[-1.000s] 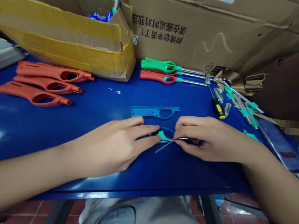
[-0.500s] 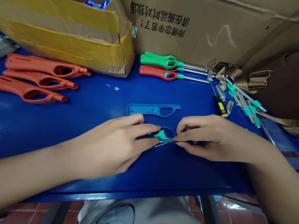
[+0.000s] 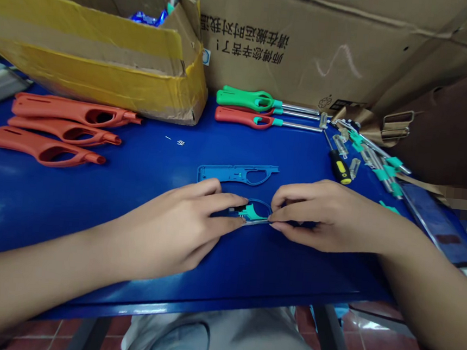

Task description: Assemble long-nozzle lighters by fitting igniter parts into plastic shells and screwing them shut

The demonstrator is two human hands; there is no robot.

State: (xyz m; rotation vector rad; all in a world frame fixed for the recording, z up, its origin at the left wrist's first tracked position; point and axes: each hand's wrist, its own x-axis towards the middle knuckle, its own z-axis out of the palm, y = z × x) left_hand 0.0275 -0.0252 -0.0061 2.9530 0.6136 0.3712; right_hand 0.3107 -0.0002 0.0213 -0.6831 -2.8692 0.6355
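On the blue table [image 3: 144,167] my left hand [image 3: 175,227] and my right hand [image 3: 328,216] meet over a blue lighter shell half [image 3: 260,205] lying flat. My left thumb and fingers pinch it beside a teal trigger piece [image 3: 250,213]. My right fingertips are pressed together on a thin metal tube at the shell's right end, mostly hidden under the hand. A second blue shell half [image 3: 237,174] lies just behind, untouched.
Three orange lighter shells [image 3: 58,127] lie at left before a yellow-taped carton [image 3: 103,71]. Finished green and red lighters [image 3: 259,109] lie at the back. A yellow-handled screwdriver [image 3: 338,168] and several teal-tipped metal tubes [image 3: 377,163] lie at right. Large cardboard stands behind.
The thin metal tube, angled down-left from the shell a second ago, has swung flat along it. My right fingertips have shifted slightly left toward the trigger. The left hand has held still.
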